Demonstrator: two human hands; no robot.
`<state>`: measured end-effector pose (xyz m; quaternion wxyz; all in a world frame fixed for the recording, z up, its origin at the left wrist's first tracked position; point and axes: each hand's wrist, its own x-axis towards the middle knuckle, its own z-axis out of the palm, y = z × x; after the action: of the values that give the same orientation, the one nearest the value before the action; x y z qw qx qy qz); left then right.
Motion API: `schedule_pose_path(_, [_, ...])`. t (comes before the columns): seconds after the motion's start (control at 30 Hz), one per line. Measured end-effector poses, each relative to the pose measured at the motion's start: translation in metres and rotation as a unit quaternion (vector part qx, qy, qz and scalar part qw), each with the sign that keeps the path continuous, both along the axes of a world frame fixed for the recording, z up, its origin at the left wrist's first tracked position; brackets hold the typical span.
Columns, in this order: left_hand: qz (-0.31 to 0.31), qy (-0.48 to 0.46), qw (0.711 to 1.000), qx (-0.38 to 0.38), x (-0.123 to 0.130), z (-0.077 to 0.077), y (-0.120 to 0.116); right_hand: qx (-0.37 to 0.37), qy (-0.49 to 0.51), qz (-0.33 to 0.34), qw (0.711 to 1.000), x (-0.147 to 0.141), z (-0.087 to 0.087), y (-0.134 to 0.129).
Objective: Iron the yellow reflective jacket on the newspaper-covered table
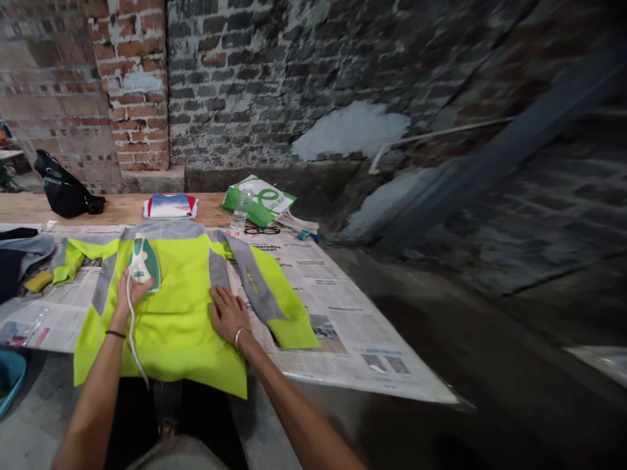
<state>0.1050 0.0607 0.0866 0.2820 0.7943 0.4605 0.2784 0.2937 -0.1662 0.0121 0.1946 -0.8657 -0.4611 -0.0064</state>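
A neon yellow and grey sweatshirt (181, 313) lies spread on the newspaper-covered table, its lower hem hanging over the front edge. My left hand (134, 290) is wrapped round the handle of a green and white clothes iron (153, 261), which rests on the left part of the sweatshirt's body. The iron's white cord (131, 326) runs down over the hem towards me. My right hand (229, 314) lies flat, fingers stretched, on the sweatshirt's right side by the grey panel. One sleeve (281, 294) stretches out to the right of that hand.
Newspaper (362, 326) covers the table. Behind lie a folded garment (170, 206), a green and white bag (262, 199), a clear bottle (240, 212), glasses (262, 230) and a black bag (66, 189). Dark clothing (22, 258) and a yellow sponge (39, 281) sit left. A blue basin (12, 378) stands lower left.
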Motion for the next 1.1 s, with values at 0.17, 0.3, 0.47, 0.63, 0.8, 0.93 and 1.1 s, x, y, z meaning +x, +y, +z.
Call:
schedule_pose_path(0.17, [-0.054,0.035,0.998,-0.006,-0.025,-0.014,-0.040,0.002,-0.002,0.004,1.000,0.002,-0.003,-0.004])
schedule_pose_path(0.3, [-0.050,0.054,0.997,0.014,0.014,-0.010,-0.044,0.001,0.005,0.002,1.000,0.000,0.001,-0.004])
schedule_pose_path(0.47, [-0.020,0.074,0.996,0.045,0.060,0.000,-0.044,-0.008,0.007,0.003,1.000,-0.003,0.007,-0.002])
schedule_pose_path(0.63, [-0.088,0.083,0.992,0.043,0.023,0.001,-0.027,0.007,0.001,0.009,1.000,0.001,0.000,-0.002])
schedule_pose_path(0.8, [-0.081,0.086,0.988,0.100,0.017,0.032,0.028,0.013,0.005,0.013,1.000,0.002,-0.003,-0.003])
schedule_pose_path(0.93, [-0.188,0.135,0.955,0.183,0.072,0.059,0.054,0.008,0.005,0.006,1.000,-0.001,0.002,-0.004])
schedule_pose_path(1.1, [-0.213,0.177,0.940,0.202,0.101,0.053,0.040,0.008,0.005,0.000,1.000,0.001,0.006,-0.003])
